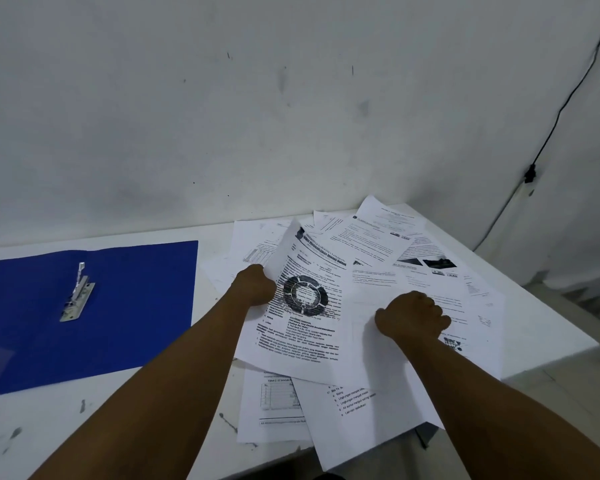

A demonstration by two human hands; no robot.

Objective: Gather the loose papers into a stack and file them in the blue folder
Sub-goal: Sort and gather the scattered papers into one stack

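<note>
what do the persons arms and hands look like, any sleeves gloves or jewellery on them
Both forearms are bare as far as the frame shows: no sleeves reach into view. The left hand and the right hand wear no gloves, and no watch, bracelet or ring shows on the visible wrists and knuckles. No markings or tattoos show on either arm.

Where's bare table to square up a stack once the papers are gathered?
The main free patch is the near-left table, bordered by the blue folder, the left forearm and the front edge. A narrow strip runs between the folder and the loose papers. The right half is crowded: overlapping sheets under the left hand and right hand, some overhanging the front edge.
</note>
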